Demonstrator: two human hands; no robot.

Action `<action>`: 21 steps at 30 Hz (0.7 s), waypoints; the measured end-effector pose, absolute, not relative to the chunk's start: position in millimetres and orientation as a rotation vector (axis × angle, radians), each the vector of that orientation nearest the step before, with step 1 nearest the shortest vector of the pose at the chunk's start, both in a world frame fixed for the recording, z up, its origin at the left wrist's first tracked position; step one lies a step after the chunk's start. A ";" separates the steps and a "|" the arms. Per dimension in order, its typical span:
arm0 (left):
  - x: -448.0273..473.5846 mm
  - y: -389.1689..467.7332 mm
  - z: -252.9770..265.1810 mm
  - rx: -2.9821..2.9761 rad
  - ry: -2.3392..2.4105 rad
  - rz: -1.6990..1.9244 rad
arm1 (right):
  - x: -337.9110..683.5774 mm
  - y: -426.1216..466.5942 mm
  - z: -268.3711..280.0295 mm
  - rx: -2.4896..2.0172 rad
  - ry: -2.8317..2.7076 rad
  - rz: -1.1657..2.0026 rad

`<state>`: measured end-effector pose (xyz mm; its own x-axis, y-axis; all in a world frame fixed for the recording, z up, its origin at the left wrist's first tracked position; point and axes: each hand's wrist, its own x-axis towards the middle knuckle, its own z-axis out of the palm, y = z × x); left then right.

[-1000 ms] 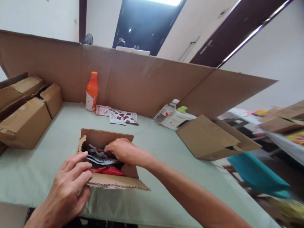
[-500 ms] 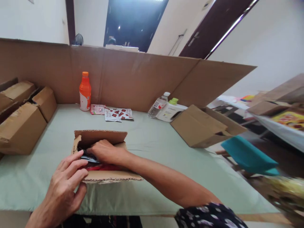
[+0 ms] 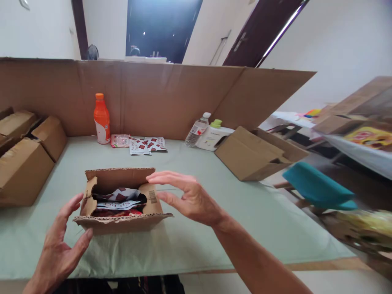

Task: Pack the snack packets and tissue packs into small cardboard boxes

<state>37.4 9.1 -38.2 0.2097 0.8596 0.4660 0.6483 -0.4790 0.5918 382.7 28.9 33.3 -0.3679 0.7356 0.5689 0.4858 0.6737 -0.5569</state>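
In front of me on the pale green cloth stands a small cardboard box [image 3: 122,226] with its flaps up. Inside it lie white snack packets with brown squares [image 3: 122,194] and a red packet [image 3: 118,212], partly hidden by the front flap. My left hand [image 3: 63,243] is by the box's left side, thumb and fingers spread wide. My right hand [image 3: 188,198] is at the right end, fingers stretched out over the right flap with the thumb apart from them. Neither hand has anything in its grip; whether the fingertips touch the cardboard I cannot tell.
Behind the box stand an orange bottle [image 3: 102,120], a pink packet [image 3: 120,141], two snack packets [image 3: 147,145], a clear bottle [image 3: 197,130] and a white jug [image 3: 212,136]. Cardboard boxes flank them left [image 3: 24,171] and right [image 3: 249,155]. A cardboard screen [image 3: 153,98] closes the back.
My right hand has come out of the box and moved to its right end, opening. My left hand has let go of the left edge and spread. The view has shifted slightly.
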 end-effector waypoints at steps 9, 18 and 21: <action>59.1 36.0 -20.8 2.269 1.527 1.167 | 387.4 53.9 17.0 -1.076 -1.914 0.231; 57.8 46.8 -39.6 2.481 1.348 1.094 | 394.2 34.3 -26.5 -1.022 -2.386 0.446; 49.1 59.5 -32.7 2.538 1.139 0.945 | 392.5 22.5 -49.5 -1.022 -2.325 0.348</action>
